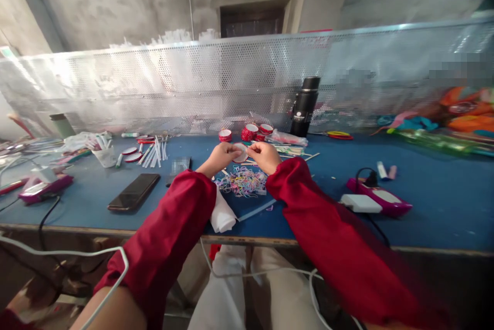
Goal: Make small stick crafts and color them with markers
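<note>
A small round white disc with a darker rim is held up between my two hands, above the table's middle. My left hand pinches its left edge. My right hand is closed at its right edge, thumb and forefinger together; any finer thing between those fingers is too small to make out. Just below lies a loose pile of thin multicoloured bands. Behind the hands stand several red round pieces with white tops. A white roll lies near my left forearm, beside a clear strip.
A dark phone lies at left, near white sticks and a white cup. A black flask stands at the back before a perforated metal screen. Purple power strips with cords sit at both sides; a white cable crosses my lap.
</note>
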A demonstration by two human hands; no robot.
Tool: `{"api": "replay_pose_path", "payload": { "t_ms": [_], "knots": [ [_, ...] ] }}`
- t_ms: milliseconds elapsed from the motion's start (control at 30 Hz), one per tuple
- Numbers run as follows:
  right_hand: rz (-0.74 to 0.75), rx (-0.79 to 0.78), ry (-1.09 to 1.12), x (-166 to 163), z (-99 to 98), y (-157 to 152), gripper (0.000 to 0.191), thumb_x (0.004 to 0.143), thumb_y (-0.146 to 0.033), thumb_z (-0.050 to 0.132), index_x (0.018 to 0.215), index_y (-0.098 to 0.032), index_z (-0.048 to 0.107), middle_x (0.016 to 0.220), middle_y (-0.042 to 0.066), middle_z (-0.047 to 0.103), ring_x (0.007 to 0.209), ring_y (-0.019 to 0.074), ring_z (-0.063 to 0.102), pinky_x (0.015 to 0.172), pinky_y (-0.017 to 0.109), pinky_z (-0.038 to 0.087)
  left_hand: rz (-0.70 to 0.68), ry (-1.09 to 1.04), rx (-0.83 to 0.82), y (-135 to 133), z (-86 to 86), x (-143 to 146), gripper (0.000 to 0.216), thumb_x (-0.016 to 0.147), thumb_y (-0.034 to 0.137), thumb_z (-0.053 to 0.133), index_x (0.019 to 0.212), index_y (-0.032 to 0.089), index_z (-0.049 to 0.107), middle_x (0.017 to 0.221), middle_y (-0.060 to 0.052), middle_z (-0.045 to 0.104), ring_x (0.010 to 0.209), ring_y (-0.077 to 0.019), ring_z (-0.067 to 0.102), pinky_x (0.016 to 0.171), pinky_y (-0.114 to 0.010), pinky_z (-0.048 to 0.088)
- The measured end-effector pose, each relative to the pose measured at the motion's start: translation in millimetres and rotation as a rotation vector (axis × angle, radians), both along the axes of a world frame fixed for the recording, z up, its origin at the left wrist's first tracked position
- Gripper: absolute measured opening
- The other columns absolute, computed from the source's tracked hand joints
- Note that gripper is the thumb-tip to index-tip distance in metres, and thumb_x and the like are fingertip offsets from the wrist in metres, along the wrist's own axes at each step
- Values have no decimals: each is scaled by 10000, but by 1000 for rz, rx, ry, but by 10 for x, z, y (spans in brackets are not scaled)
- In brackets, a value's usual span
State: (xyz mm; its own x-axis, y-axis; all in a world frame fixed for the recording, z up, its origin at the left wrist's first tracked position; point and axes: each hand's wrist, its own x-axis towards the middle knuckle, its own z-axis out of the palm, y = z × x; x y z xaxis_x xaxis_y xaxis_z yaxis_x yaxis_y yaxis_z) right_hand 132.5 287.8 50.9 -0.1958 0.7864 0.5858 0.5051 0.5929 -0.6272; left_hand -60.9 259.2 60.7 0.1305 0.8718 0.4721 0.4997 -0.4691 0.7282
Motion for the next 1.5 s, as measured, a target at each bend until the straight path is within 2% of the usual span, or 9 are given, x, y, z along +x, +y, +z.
{"api": "replay_pose_path", "payload": {
  "t_ms": [100, 400, 567, 700, 867, 1000, 1167, 1267, 1500],
  "knots": [
    [20, 22, -11, -53, -25, -31, 136, 871, -303, 677, 790, -205, 724, 747, 33, 757, 685, 181, 664, 651, 285, 463, -61, -22, -34, 4, -12, 27, 266, 847, 360, 718, 735, 123, 764, 625, 4, 614, 607, -125, 531, 607, -251, 394],
    [28, 4, -32, -123, 5, -143, 105, 859, -267, 672, 772, -210, 690, 753, 22, 741, 691, 176, 653, 679, 295, 460, -25, -27, -32, 83, -56, -35, 201, 820, 271, 702, 667, 141, 705, 588, 18, 579, 578, -113, 515, 603, -241, 401],
    [82, 3, -43, -63, 112, -244, 158, 851, -269, 644, 707, -213, 676, 688, 5, 706, 669, 168, 620, 666, 289, 431, 47, 55, 64, 100, -57, -98, 234, 844, 282, 667, 644, 161, 679, 592, 21, 571, 607, -128, 517, 635, -261, 398],
    [-17, 88, -155, -41, 153, -296, 185, 878, -272, 642, 717, -214, 713, 729, 22, 732, 713, 178, 628, 692, 295, 424, 57, 130, 132, 87, -33, -104, 256, 856, 266, 656, 618, 170, 657, 605, 15, 570, 635, -140, 531, 659, -273, 412],
    [-56, 154, -247, -94, 136, -326, 56, 849, -268, 740, 850, -224, 775, 880, 44, 771, 812, 195, 654, 751, 296, 442, 8, 143, 140, 38, -9, -59, 229, 848, 272, 672, 641, 172, 668, 634, 4, 588, 664, -147, 546, 666, -269, 424],
    [-86, 159, -342, -127, 124, -346, 99, 867, -257, 725, 776, -223, 741, 888, 48, 763, 859, 205, 654, 778, 306, 418, 5, 139, 126, 4, 5, -33, 226, 835, 259, 678, 628, 165, 674, 638, 7, 583, 667, -139, 539, 659, -260, 415],
    [-122, 126, -272, -135, 98, -329, 150, 891, -296, 705, 764, -216, 713, 829, 41, 746, 782, 192, 633, 706, 301, 387, -44, 47, 8, 2, -4, -23, 243, 860, 346, 704, 737, 141, 745, 639, 9, 599, 624, -124, 531, 626, -251, 417],
    [-97, 104, -219, -133, 72, -300, 131, 879, -279, 706, 764, -216, 707, 812, 34, 742, 757, 181, 629, 694, 290, 392, -38, 14, -16, 10, -8, -34, 196, 848, 301, 711, 749, 135, 742, 647, 5, 611, 624, -123, 545, 636, -249, 440],
    [26, -2, -54, -138, 111, -221, 116, 824, -266, 641, 716, -223, 639, 761, 19, 689, 748, 184, 606, 732, 297, 443, 33, 267, 185, -47, 63, -46, 196, 812, 218, 677, 621, 175, 662, 702, -21, 615, 701, -154, 547, 710, -271, 455]
  ]
}}
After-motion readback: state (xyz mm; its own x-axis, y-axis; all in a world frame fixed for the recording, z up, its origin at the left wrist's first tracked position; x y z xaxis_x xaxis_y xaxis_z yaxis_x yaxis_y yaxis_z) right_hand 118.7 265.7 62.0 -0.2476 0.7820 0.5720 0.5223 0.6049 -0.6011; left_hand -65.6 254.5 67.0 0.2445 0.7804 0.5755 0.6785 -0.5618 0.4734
